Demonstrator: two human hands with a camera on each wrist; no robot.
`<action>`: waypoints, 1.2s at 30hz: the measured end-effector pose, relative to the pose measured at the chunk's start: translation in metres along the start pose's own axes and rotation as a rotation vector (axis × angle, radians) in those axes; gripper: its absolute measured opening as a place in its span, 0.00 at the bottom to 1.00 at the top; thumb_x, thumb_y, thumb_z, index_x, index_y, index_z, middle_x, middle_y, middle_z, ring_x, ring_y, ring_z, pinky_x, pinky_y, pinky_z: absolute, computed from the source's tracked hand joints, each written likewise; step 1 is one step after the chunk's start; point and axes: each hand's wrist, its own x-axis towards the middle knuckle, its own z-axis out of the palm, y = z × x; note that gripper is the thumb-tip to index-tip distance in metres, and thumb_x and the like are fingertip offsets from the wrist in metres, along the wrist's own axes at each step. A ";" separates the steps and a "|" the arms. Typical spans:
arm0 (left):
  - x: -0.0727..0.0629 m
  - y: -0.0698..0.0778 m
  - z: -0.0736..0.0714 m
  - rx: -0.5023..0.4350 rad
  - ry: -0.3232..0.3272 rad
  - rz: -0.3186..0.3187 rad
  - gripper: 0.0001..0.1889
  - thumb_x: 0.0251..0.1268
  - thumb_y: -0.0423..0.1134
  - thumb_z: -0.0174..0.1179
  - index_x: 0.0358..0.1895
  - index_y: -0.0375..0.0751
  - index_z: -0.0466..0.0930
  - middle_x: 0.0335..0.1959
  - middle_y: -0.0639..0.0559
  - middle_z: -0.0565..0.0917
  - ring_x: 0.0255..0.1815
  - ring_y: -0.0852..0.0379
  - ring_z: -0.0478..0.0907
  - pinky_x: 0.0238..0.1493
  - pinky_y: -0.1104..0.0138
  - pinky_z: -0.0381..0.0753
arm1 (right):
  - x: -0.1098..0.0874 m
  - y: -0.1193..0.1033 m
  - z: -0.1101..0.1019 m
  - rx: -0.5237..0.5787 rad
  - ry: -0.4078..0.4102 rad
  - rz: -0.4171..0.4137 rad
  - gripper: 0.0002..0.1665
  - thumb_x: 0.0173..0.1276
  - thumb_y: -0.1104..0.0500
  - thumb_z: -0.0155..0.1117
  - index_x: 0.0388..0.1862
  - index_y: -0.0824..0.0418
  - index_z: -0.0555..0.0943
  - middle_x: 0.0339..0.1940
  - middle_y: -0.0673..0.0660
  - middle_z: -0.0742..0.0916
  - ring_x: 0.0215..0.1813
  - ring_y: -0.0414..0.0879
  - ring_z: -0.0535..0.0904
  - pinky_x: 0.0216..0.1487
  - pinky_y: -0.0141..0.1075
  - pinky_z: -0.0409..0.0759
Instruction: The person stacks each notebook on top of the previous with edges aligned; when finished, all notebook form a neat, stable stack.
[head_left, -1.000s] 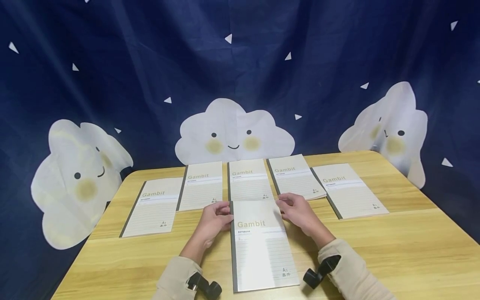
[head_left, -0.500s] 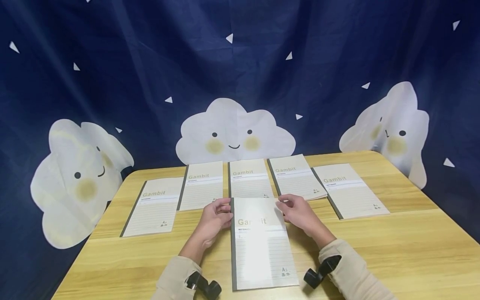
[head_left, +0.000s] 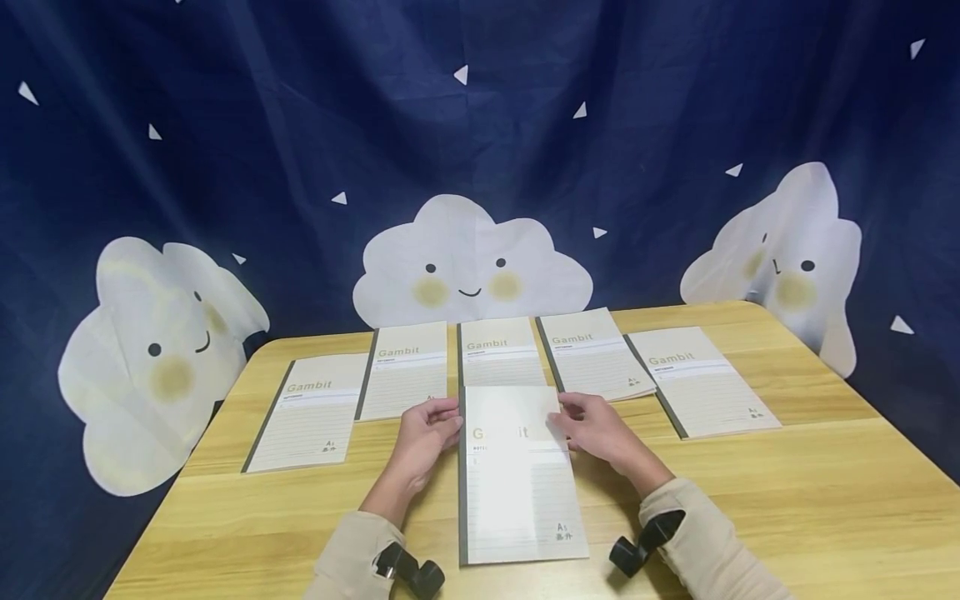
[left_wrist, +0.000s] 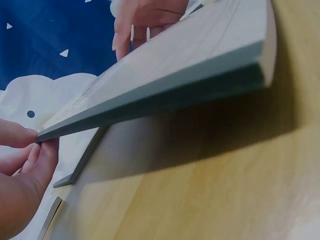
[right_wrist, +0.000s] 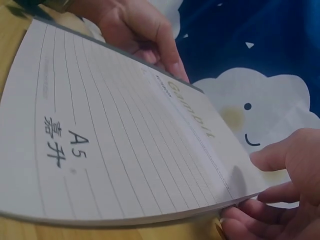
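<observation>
A cream Gambit notebook (head_left: pixel 517 508) with a dark spine is raised off the table, its far end higher than its near end. My left hand (head_left: pixel 423 442) pinches the spine side near the far corner, the fingertips (left_wrist: pixel 45 155) showing in the left wrist view. Opposite it, my right hand (head_left: pixel 603 429) grips the other long edge, thumb on the cover and fingers underneath, as the right wrist view shows. Behind the held notebook lies a matching notebook (head_left: pixel 501 362), its lower part hidden by the raised one.
More matching notebooks lie in an arc: a far-left notebook (head_left: pixel 303 425), a left-centre notebook (head_left: pixel 405 379), a right-centre notebook (head_left: pixel 596 358) and a far-right notebook (head_left: pixel 708 387). They rest on a wooden table (head_left: pixel 810 483). A dark blue cloud-print curtain (head_left: pixel 525 125) hangs behind.
The held notebook has risen and shifted away from the body, covering more of the notebook behind. My right thumb has come onto its cover. The other notebooks stay put.
</observation>
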 end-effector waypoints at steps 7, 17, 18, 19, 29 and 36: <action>-0.001 0.002 -0.002 0.052 -0.019 0.014 0.22 0.60 0.24 0.54 0.60 0.29 0.69 0.47 0.40 0.72 0.41 0.54 0.77 0.46 0.64 0.83 | -0.001 -0.001 -0.003 0.060 -0.029 -0.105 0.34 0.64 0.61 0.61 0.68 0.68 0.64 0.50 0.63 0.79 0.49 0.52 0.78 0.38 0.36 0.83; -0.002 0.002 -0.004 0.073 -0.127 -0.034 0.36 0.57 0.23 0.56 0.71 0.38 0.57 0.47 0.42 0.69 0.37 0.56 0.77 0.43 0.61 0.84 | 0.000 0.002 -0.003 0.033 0.030 -0.163 0.34 0.61 0.64 0.63 0.67 0.67 0.67 0.56 0.63 0.79 0.51 0.50 0.79 0.48 0.33 0.78; -0.002 0.002 -0.005 0.067 -0.128 -0.033 0.36 0.57 0.23 0.55 0.71 0.38 0.56 0.47 0.41 0.69 0.38 0.55 0.78 0.44 0.61 0.83 | 0.001 0.002 -0.003 0.041 0.031 -0.154 0.34 0.61 0.64 0.64 0.67 0.66 0.67 0.57 0.63 0.79 0.52 0.50 0.79 0.50 0.34 0.78; -0.002 0.002 -0.005 0.066 -0.127 -0.030 0.37 0.57 0.23 0.55 0.72 0.37 0.55 0.48 0.41 0.68 0.40 0.55 0.78 0.45 0.61 0.83 | 0.001 0.002 -0.003 0.050 0.030 -0.142 0.34 0.60 0.64 0.64 0.66 0.67 0.68 0.58 0.63 0.79 0.53 0.50 0.79 0.51 0.35 0.78; -0.001 -0.001 -0.006 0.062 -0.081 0.012 0.27 0.59 0.24 0.53 0.64 0.26 0.63 0.53 0.35 0.71 0.44 0.51 0.78 0.47 0.64 0.82 | 0.004 0.004 -0.003 0.123 0.033 -0.037 0.31 0.58 0.65 0.66 0.62 0.68 0.72 0.55 0.65 0.81 0.55 0.53 0.78 0.54 0.38 0.78; -0.001 -0.003 -0.007 0.175 -0.074 0.013 0.26 0.61 0.26 0.54 0.65 0.34 0.67 0.47 0.40 0.75 0.42 0.54 0.78 0.45 0.66 0.83 | 0.003 0.007 -0.005 0.260 -0.142 -0.037 0.39 0.60 0.67 0.62 0.70 0.68 0.61 0.54 0.65 0.75 0.51 0.53 0.75 0.39 0.35 0.82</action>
